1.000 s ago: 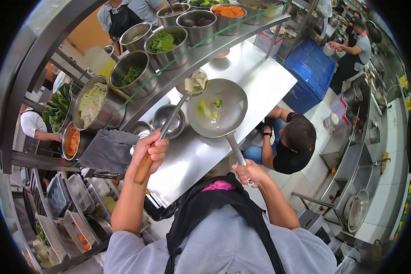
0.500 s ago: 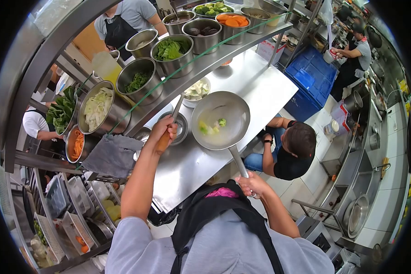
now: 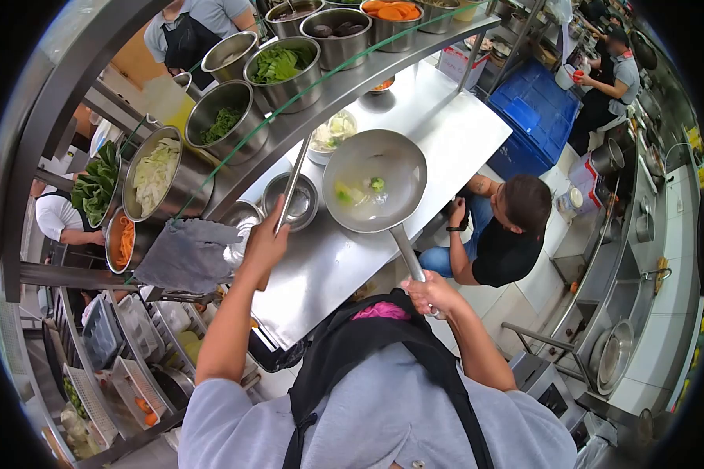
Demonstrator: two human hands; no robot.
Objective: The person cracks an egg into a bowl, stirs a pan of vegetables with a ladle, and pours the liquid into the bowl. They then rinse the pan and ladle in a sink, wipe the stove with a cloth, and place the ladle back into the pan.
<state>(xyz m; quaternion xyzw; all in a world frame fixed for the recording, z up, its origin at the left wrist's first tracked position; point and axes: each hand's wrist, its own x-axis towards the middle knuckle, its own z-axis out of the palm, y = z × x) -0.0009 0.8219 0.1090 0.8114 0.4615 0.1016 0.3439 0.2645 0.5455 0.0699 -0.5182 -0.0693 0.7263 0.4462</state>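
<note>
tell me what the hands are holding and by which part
The left hand grips a ladle low on its handle; the right hand holds a wok by its handle's end.

Your wok (image 3: 374, 181) sits mid-frame above the desk (image 3: 438, 141), greens (image 3: 360, 190) in it. The ladle (image 3: 293, 184) runs just left of it. Tubs (image 3: 278, 74) line the shelf (image 3: 344, 86) across the upper left.

Steel surface (image 3: 414, 133): white bowl (image 3: 330, 133) of chopped vegetables beyond the fingers (image 3: 267, 244); two empty steel bowls (image 3: 297, 202) just ahead of them. Upper shelf (image 3: 344, 82): row of steel tubs (image 3: 278, 72) holding greens, cabbage, carrots.
</note>
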